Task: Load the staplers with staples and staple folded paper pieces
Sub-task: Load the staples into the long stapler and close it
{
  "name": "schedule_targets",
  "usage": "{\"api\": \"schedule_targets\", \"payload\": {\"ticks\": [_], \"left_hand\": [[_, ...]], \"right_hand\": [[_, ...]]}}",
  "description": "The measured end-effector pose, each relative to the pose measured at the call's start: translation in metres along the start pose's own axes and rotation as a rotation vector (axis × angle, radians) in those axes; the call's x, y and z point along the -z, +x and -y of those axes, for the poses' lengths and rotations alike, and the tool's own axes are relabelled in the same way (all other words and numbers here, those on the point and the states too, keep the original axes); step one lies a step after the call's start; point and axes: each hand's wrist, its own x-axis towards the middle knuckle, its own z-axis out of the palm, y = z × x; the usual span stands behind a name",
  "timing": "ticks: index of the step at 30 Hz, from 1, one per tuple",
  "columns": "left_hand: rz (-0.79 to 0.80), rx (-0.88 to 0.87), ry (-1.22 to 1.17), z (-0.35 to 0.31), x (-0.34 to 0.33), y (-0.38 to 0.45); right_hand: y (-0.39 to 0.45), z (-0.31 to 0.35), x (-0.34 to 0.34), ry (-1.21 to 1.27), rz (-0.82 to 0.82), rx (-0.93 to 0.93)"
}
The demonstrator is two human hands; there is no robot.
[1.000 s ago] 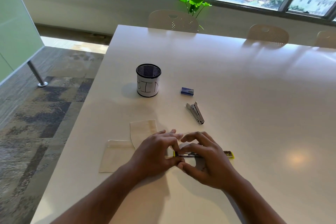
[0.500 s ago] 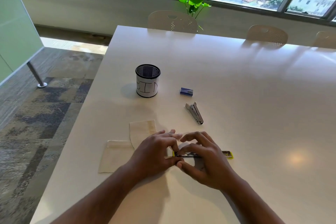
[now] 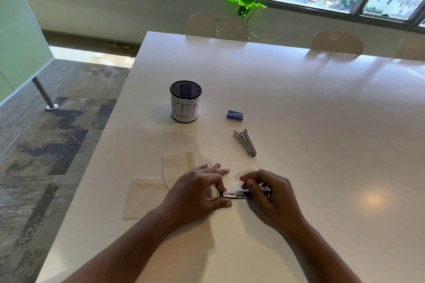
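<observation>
I am pinching the yellow stapler [image 3: 239, 194] at its left end with my left hand [image 3: 197, 193] while my right hand [image 3: 269, 193] is gripping its body on the table [image 3: 322, 122]; staples could be jamming if I am pressing it crookedly.

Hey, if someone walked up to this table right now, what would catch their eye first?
Probably the two hands at the near edge: the left hand and right hand both pinch a yellow-tipped stapler lying on the white table. Beyond them a silver stapler lies untouched, with a small blue staple box behind it. To the left stands a black mesh cup labelled BIN, and two folded paper pieces lie beside the left hand.
</observation>
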Motion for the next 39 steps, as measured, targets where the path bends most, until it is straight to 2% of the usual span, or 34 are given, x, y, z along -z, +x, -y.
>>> {"api": "schedule_targets", "payload": {"ticks": [5, 10, 14, 25, 39], "left_hand": [[-0.001, -0.001, 0.007, 0.001, -0.001, 0.000], [0.001, 0.004, -0.006, 0.002, -0.001, 0.001], [0.004, -0.003, 0.011, 0.003, -0.001, 0.001], [0.003, -0.013, 0.026, 0.003, -0.001, 0.001], [0.002, -0.001, 0.011, 0.002, -0.001, 0.000]], "right_hand": [[0.002, 0.003, -0.005, 0.028, 0.038, -0.042], [0.002, -0.001, -0.002, 0.179, 0.027, -0.091], [0.002, -0.001, -0.003, 0.080, 0.064, -0.053], [0.006, 0.007, -0.004, 0.005, 0.058, 0.034], [0.004, -0.011, -0.006, 0.002, 0.142, 0.127]]}}
